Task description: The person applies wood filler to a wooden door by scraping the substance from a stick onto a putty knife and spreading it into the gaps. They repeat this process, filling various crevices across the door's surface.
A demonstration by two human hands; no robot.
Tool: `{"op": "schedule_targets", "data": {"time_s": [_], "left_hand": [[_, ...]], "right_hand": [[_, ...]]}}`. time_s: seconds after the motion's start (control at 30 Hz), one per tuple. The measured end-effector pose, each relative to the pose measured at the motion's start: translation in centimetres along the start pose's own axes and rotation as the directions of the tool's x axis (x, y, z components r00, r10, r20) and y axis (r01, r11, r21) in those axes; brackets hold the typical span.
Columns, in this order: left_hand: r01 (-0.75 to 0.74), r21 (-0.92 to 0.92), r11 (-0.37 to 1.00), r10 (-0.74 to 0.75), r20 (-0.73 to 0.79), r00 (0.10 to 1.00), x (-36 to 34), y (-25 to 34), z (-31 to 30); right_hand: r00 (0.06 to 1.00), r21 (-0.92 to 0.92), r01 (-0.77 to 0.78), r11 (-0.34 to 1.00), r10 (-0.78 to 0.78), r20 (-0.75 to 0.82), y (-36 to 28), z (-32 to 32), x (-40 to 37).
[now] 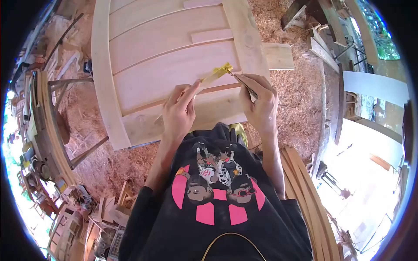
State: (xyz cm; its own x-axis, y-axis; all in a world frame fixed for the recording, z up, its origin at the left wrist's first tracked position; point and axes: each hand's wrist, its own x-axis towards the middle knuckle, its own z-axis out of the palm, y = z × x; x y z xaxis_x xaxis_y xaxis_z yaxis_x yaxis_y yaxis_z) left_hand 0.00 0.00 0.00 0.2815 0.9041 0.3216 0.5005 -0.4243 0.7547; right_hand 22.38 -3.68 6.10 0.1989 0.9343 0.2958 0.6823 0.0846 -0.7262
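Observation:
A large pale wooden panel (165,65) of joined planks lies in front of me. My left hand (179,111) is closed on a thin wooden stick (213,77) whose far end carries a yellow blob (225,68), held over the panel. To its right, my right hand (260,102) grips a slim metal tool (244,85), its tip touching the yellow end of the stick. Both hands hover near the panel's right frame board (248,39).
Sawdust (296,95) covers the ground around the panel. Curved wooden strips (309,191) are stacked at the lower right, more lumber (322,48) lies at the upper right, and a cluttered workbench (43,130) with wood pieces runs along the left.

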Motion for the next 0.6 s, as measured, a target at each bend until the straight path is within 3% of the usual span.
{"op": "schedule_targets", "data": {"time_s": [0.07, 0.2, 0.5, 0.6], "left_hand": [[-0.070, 0.050, 0.996, 0.071, -0.006, 0.997, -0.4, 0.0, 0.6], [-0.027, 0.114, 0.993, 0.020, 0.063, 0.998, -1.6, -0.7, -2.5], [0.025, 0.057, 0.998, -0.026, 0.012, 1.000, -3.5, -1.9, 0.2], [0.002, 0.068, 0.998, -0.003, 0.017, 1.000, -3.9, -2.6, 0.4]], "right_hand": [[0.999, -0.049, -0.034, 0.998, 0.034, -0.007, 0.4, -0.1, -0.7], [0.991, -0.013, -0.120, 0.993, 0.121, 0.056, -1.1, 2.4, -1.6], [0.986, -0.178, -0.099, 0.979, 0.121, 0.118, 0.5, 3.2, -2.1], [0.955, -0.124, -0.208, 0.970, 0.229, 0.188, 1.3, 2.9, -2.0]]}}
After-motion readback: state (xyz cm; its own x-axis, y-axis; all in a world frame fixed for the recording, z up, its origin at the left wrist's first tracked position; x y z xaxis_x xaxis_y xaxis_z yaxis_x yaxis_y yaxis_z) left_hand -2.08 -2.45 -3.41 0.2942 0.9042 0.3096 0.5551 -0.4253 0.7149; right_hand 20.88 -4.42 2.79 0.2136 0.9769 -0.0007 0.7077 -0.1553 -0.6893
